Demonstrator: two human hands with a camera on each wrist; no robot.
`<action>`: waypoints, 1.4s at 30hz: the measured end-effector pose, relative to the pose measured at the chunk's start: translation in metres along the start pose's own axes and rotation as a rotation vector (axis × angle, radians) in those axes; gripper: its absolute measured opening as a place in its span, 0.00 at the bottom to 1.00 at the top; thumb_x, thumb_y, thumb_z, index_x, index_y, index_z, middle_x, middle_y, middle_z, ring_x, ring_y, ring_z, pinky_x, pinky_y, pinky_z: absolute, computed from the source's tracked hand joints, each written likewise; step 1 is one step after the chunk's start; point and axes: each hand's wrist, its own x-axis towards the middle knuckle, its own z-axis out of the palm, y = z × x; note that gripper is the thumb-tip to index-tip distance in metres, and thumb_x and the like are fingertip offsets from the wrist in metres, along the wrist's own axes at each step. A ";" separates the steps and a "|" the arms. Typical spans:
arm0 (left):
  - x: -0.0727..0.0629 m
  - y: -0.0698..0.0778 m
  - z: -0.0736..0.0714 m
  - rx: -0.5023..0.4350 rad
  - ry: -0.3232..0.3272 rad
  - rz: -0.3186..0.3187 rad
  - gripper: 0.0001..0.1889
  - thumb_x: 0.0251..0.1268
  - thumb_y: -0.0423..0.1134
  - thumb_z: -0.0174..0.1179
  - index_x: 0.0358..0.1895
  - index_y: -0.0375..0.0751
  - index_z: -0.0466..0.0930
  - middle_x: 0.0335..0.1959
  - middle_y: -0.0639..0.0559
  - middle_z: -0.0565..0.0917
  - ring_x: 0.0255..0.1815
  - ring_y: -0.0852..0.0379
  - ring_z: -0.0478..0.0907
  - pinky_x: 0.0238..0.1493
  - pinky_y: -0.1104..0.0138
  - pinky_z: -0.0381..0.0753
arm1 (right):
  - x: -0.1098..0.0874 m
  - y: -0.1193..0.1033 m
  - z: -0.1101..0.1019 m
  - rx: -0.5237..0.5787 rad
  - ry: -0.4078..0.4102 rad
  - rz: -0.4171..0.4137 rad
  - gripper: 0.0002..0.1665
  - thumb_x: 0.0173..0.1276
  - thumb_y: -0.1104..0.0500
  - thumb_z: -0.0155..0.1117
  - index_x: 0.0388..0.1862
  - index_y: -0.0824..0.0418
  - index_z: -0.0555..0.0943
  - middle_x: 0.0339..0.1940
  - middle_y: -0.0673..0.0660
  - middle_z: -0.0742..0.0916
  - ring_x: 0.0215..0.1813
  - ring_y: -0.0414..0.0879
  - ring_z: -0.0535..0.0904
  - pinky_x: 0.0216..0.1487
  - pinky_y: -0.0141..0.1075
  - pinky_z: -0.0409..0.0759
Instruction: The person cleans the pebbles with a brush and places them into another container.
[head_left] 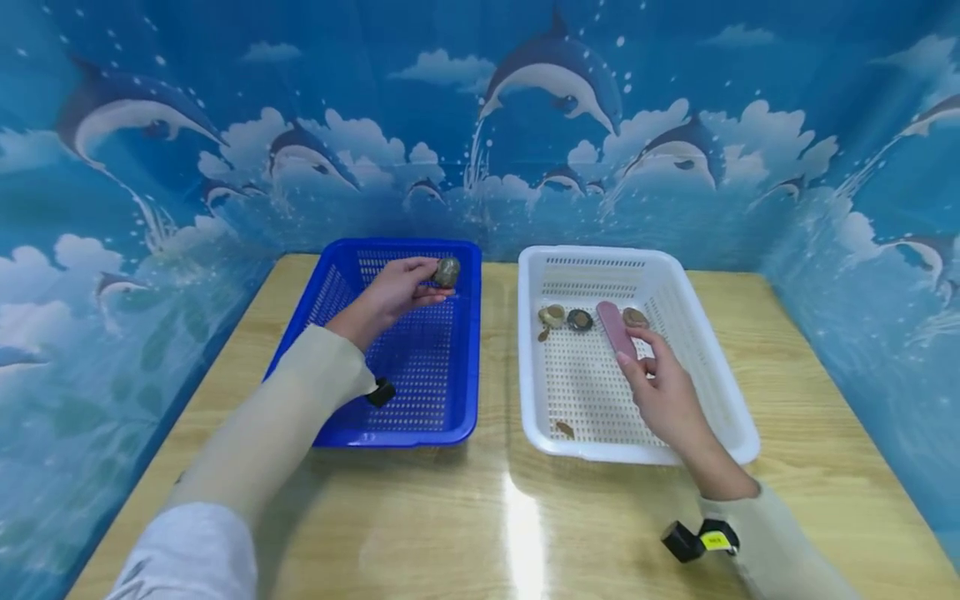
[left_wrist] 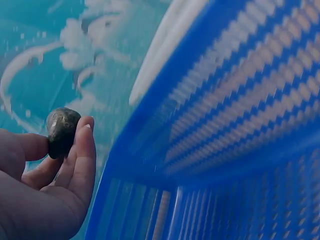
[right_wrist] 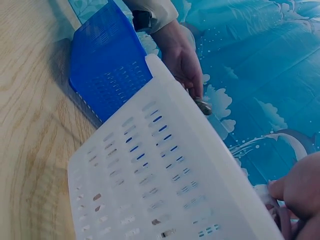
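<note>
1. Between the curled fingers [head_left: 433, 292] of the left hand [head_left: 393, 292], head view: one dark stone [head_left: 447, 272], gripped over the blue basket [head_left: 474, 350].
2. Between thumb and fingers of the right hand [head_left: 666, 400], head view: one pink bar [head_left: 615, 327], pinched near its closer end, over the white basket [head_left: 527, 350]. Brown stone [head_left: 635, 317] just beyond these fingers; round dark disc [head_left: 581, 320] and pale stone [head_left: 553, 315] to their left.
3. Left wrist view: dark stone held by thumb and fingers; blue basket right of them.
4. Right wrist view: right fingers cut by the frame, hold unclear; white basket left of them.
</note>
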 end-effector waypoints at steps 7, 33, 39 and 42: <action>0.012 0.000 -0.035 0.024 0.105 -0.008 0.25 0.80 0.44 0.41 0.74 0.41 0.58 0.68 0.41 0.69 0.40 0.61 0.83 0.63 0.60 0.77 | 0.000 0.001 0.001 -0.001 -0.002 -0.001 0.28 0.78 0.53 0.51 0.73 0.58 0.61 0.22 0.57 0.79 0.16 0.42 0.72 0.14 0.31 0.72; 0.037 -0.022 -0.077 0.963 0.481 -0.012 0.09 0.67 0.37 0.57 0.31 0.33 0.76 0.29 0.44 0.78 0.32 0.46 0.76 0.37 0.55 0.82 | 0.000 0.003 0.001 -0.010 0.015 0.007 0.27 0.78 0.52 0.51 0.71 0.59 0.62 0.22 0.58 0.79 0.16 0.43 0.73 0.14 0.31 0.73; 0.038 -0.032 -0.077 0.998 0.475 -0.076 0.18 0.65 0.40 0.61 0.47 0.26 0.79 0.45 0.34 0.80 0.47 0.38 0.76 0.54 0.47 0.79 | -0.001 0.002 0.001 -0.025 0.015 -0.003 0.27 0.78 0.53 0.51 0.71 0.59 0.63 0.21 0.56 0.79 0.16 0.42 0.72 0.14 0.31 0.72; 0.040 -0.035 -0.076 1.019 0.475 -0.072 0.16 0.64 0.39 0.60 0.44 0.26 0.79 0.41 0.35 0.79 0.46 0.39 0.74 0.52 0.48 0.79 | -0.003 0.002 0.000 -0.037 0.013 0.011 0.28 0.78 0.52 0.51 0.72 0.58 0.62 0.23 0.58 0.81 0.17 0.42 0.73 0.14 0.31 0.73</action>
